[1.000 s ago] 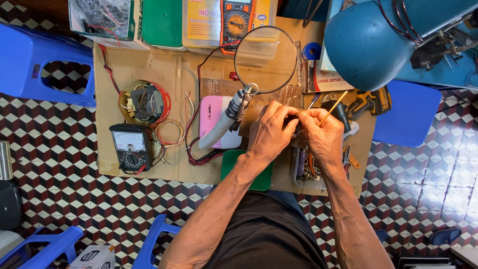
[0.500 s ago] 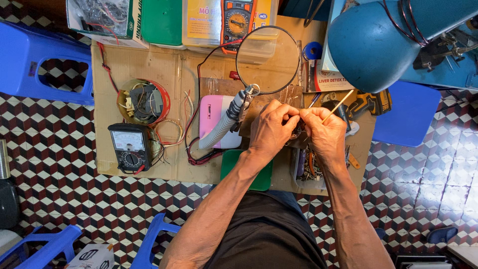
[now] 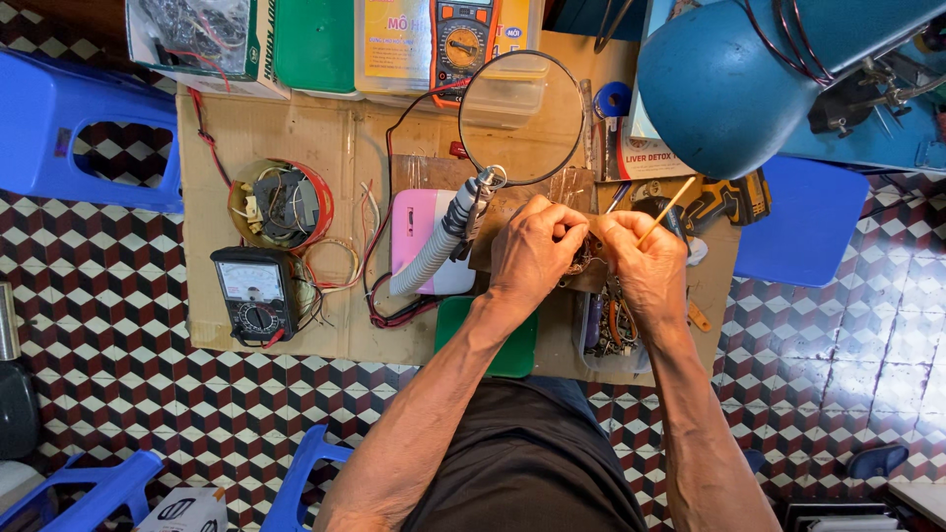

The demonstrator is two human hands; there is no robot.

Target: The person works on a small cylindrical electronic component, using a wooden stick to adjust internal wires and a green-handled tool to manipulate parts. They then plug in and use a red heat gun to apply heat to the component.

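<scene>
Head view: left hand (image 3: 532,251) and right hand (image 3: 645,261) pinch a small wired part (image 3: 583,258) at frame centre, right also gripping a thin stick (image 3: 664,211) | magnifier (image 3: 520,116) above | risk: loose wires may snag, tugging the part free.

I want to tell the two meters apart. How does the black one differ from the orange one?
The black analog meter has a needle dial and lies at the left of the cardboard; the orange digital multimeter has a round selector knob and lies at the far edge, partly behind the magnifying glass. Both lie face up, away from both hands.
</scene>
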